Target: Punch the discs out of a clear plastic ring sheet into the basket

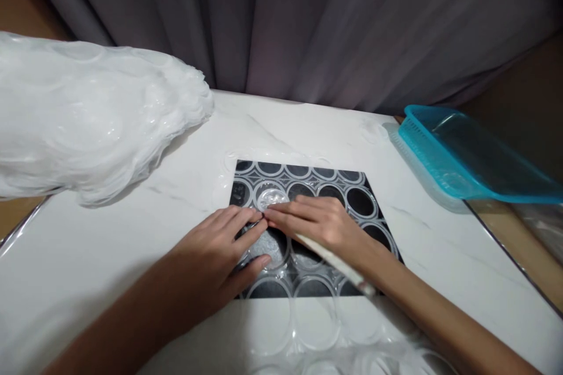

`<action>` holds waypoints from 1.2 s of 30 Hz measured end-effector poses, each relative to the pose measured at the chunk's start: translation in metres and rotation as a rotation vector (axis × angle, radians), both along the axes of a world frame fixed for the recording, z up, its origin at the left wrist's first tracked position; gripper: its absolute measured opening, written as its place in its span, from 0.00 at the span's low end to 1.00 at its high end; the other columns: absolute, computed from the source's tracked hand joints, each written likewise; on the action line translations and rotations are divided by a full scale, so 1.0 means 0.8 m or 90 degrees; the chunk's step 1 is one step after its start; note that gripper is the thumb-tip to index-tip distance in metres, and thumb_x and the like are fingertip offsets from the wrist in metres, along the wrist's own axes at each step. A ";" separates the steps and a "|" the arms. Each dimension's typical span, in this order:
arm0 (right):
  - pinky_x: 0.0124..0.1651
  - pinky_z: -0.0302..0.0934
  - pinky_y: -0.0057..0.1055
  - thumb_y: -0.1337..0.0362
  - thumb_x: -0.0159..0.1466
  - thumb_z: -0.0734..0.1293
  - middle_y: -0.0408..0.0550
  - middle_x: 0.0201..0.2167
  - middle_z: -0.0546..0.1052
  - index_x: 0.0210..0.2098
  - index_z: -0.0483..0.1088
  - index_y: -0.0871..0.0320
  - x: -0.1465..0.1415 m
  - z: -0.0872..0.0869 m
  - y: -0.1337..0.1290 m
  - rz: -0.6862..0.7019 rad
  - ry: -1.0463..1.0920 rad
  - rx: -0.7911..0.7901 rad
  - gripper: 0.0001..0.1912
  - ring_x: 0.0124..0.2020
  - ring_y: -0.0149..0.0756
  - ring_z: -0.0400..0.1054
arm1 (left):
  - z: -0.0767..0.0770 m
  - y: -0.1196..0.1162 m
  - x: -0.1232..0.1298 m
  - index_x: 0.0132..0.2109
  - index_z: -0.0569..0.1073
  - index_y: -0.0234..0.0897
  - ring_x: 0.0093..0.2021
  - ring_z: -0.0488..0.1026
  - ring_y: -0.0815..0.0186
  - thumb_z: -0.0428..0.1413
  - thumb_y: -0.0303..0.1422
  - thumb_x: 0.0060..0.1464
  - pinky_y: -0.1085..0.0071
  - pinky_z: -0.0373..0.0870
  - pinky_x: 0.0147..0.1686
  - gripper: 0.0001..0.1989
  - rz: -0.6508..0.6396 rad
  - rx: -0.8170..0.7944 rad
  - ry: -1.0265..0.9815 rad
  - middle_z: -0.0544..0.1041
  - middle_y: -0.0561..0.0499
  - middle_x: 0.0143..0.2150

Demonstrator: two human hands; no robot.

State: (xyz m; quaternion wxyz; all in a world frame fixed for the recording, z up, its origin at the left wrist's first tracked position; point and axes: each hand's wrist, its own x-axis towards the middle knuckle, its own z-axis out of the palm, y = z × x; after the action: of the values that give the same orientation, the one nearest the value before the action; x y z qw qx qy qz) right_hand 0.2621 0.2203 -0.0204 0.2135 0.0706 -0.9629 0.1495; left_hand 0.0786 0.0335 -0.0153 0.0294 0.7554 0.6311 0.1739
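A clear plastic sheet [314, 325] moulded with rows of round shapes lies over a black rectangular board [361, 202] and runs past its near edge. My left hand [224, 246] presses on the sheet, fingers stretched and thumb apart. Against its fingertips are those of my right hand [323, 222], bent over the same spot. A slim white stick-like tool [336, 263] passes under my right palm, its rear end pointing back toward my wrist; my fingers hide its front end. Just beyond the fingertips, one round shape [271, 197] shines brightly.
A large pile of crinkled clear plastic sheets [101, 117] sits at the left of the white marbled table [176, 234]. At the right edge stands a blue plastic basket [440, 158]. Behind the table hangs a grey curtain [285, 23].
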 end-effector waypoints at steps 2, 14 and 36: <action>0.40 0.72 0.36 0.74 0.78 0.58 0.55 0.56 0.79 0.61 0.73 0.68 0.002 0.002 -0.004 -0.007 0.016 0.150 0.17 0.47 0.39 0.76 | -0.001 0.001 0.001 0.63 0.72 0.33 0.59 0.72 0.52 0.51 0.39 0.72 0.50 0.74 0.56 0.20 0.009 0.011 0.006 0.75 0.41 0.59; 0.42 0.73 0.35 0.73 0.79 0.58 0.54 0.55 0.80 0.62 0.71 0.67 -0.015 0.008 0.022 -0.079 0.067 0.193 0.17 0.48 0.39 0.78 | 0.002 0.000 0.001 0.64 0.72 0.35 0.58 0.76 0.52 0.55 0.37 0.67 0.51 0.79 0.54 0.22 0.018 0.041 0.020 0.77 0.43 0.61; 0.24 0.56 0.29 0.53 0.73 0.69 0.43 0.21 0.72 0.48 0.82 0.58 -0.048 0.029 0.035 -0.483 0.238 -0.354 0.16 0.20 0.32 0.62 | 0.012 -0.011 -0.027 0.67 0.66 0.43 0.63 0.70 0.61 0.50 0.30 0.72 0.59 0.73 0.63 0.20 -0.017 -0.033 -0.250 0.71 0.46 0.64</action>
State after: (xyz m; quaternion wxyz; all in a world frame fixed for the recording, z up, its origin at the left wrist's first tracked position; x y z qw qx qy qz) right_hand 0.2235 0.2483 0.0031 0.4320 -0.3182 -0.7899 0.2971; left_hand 0.0568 0.0245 -0.0054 0.1739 0.7140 0.6076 0.3013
